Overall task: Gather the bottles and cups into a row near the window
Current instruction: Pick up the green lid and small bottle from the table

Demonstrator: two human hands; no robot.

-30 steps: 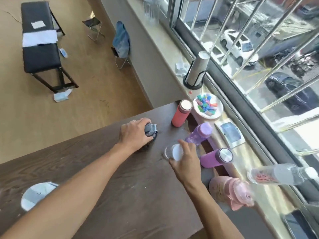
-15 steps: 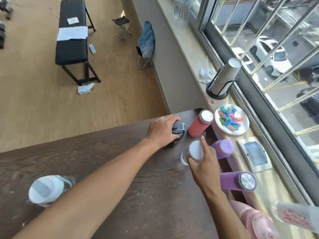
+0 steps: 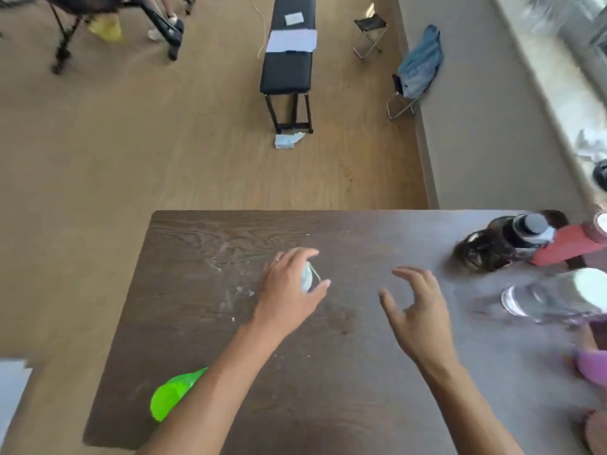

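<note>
My left hand [image 3: 289, 287] curls around the pale white-blue lid of a clear bottle [image 3: 309, 278] in the middle of the dark wooden table [image 3: 230, 231]. My right hand [image 3: 415, 311] hovers open beside it, fingers spread, holding nothing. At the table's far right corner stand a dark bottle with a grey cap [image 3: 512, 239] and a red bottle [image 3: 565, 244]. A clear cup with a white lid [image 3: 558, 295] is blurred just in front of them. A purple bottle [image 3: 591, 366] and a pink bottle [image 3: 596, 428] show at the right edge.
A bright green cup [image 3: 170, 394] lies near the table's front left, partly under my left forearm. The window sill [image 3: 565, 93] runs along the right. On the floor beyond stand a black bench [image 3: 289, 60] and a folding stool with blue cloth [image 3: 417, 70].
The view has swung left. My left hand left the dark bottle and moved to the white-lidded bottle mid-table. My right hand let go of the clear cup and opened.
</note>
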